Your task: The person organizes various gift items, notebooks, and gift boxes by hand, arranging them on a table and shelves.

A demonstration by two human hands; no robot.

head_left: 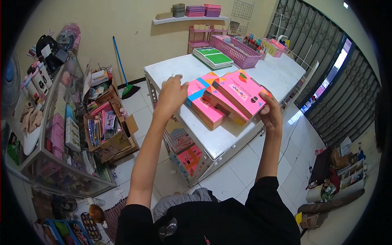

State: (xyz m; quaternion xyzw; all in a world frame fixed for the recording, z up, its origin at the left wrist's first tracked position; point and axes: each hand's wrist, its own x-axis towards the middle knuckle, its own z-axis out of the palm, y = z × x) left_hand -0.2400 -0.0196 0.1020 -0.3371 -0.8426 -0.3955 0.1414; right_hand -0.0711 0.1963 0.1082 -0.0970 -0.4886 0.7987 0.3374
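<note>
Stacks of pink notebooks (246, 93) with printed covers lie tilted and overlapping on the white table (167, 69). Around the right edge of the uppermost stack, my right hand (270, 111) is closed, fingers at its corner. Beneath and to the left is another pink stack (206, 110) with a blue band (197, 93) across its cover. My left hand (173, 96) hovers by the table's left edge, just left of that banded stack. Its fingers are loosely bent and apart, with nothing seen in them.
A green-and-white paper pack (212, 57) and a purple basket (236, 51) stand at the table's back. Left are a glass display case (65, 134) and a cardboard box of packets (107, 136). A broom (129, 90) leans on the wall.
</note>
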